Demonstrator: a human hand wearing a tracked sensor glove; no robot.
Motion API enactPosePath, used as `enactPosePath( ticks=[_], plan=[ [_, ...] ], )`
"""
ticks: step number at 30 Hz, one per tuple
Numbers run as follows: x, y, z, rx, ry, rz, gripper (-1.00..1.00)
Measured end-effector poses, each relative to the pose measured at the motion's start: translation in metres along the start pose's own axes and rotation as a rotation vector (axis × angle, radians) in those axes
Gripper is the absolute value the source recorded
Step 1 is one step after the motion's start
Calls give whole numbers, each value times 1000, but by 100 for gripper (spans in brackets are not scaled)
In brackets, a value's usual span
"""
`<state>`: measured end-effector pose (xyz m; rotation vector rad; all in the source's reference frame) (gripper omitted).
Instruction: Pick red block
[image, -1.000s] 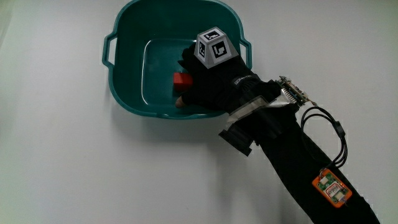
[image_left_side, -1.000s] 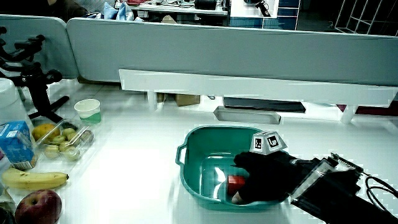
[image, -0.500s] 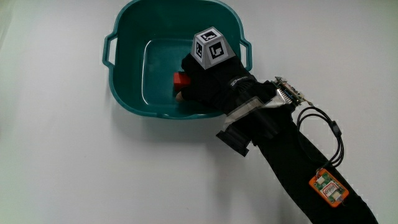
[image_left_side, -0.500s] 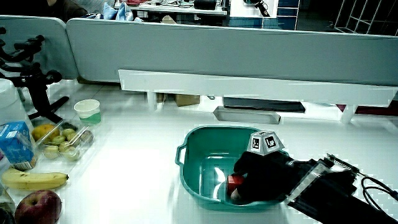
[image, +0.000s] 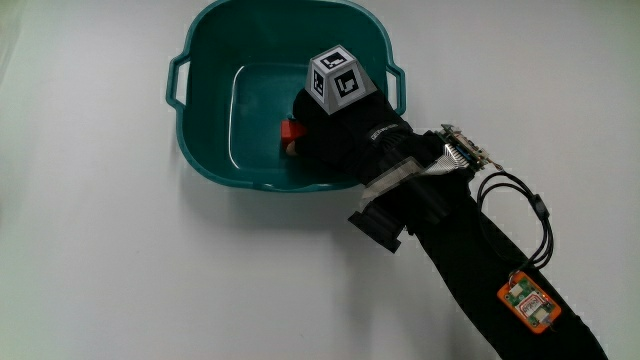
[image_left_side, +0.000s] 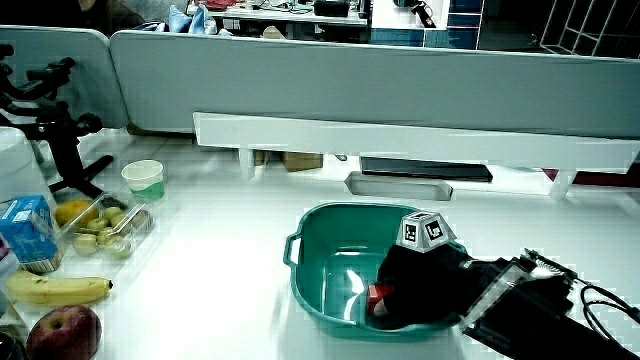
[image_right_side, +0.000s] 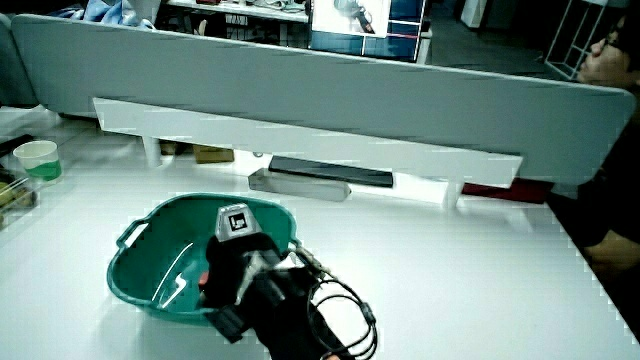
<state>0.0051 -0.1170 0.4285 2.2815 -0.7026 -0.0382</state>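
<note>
White table (image: 110, 270). Items listed in the order they appear across a side view, starting at the table's edge where the food sits.

Red apple (image_left_side: 62, 332) at the table's edge nearest the person. Banana (image_left_side: 55, 289) just beside it, a little farther from the person. Blue carton (image_left_side: 27, 232) stands upright next to a clear tray of small fruit (image_left_side: 100, 222). White cup (image_left_side: 146, 179) with a green band stands farther from the person than the tray, apart from it.

Teal basin (image: 205, 150), with a handle at each end, near the middle of the table; shown in all three views (image_left_side: 310, 290) (image_right_side: 135, 285).

Red block (image: 291, 132) lies inside the basin, on its floor, near the wall closest to the person. Only a small part of it shows in the main view, at the fingertips; in a side view it shows as a red patch (image_left_side: 376, 293) under the glove.

Hand (image: 340, 125) reaches over the basin's near rim and down into it, directly on the red block. Fingers are curled around the block, closed on it. Patterned cube (image: 338, 79) sits on the back of the glove. In a side view the hand (image_right_side: 228, 262) covers the block completely.

Forearm (image: 470, 250) in a black sleeve runs from the basin toward the person, carrying a looped black cable (image: 535, 215) and a small orange tag (image: 530, 302).
</note>
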Motion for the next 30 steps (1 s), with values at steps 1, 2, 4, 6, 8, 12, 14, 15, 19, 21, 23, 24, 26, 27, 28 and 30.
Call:
enactPosePath(
  ticks=[1,2,4,6,8,12,14,15,19,21,23,24,26,27,28,30],
  plan=[
    [0,1,0,-9,4,4,100],
    [2,2,-1,-18,4,-4,100],
    [2,0,1,-13,7,12,100],
    [1,-3,5,0,14,9,100],
    [1,-6,8,11,14,14,100],
    [0,-13,15,34,20,34,100],
    [-3,-18,19,55,7,38,100],
    [-4,-20,21,56,3,36,100],
    [-8,-32,31,77,-7,53,100],
    [-11,-39,35,88,-7,67,100],
    [-13,-45,39,95,-10,76,100],
    [-14,-49,41,101,-10,86,100],
    [-17,-57,44,114,-19,100,100],
    [-18,-61,45,114,-20,103,100],
    [-19,-66,47,125,-1,119,100],
    [-22,-75,52,143,2,140,100]
  ],
)
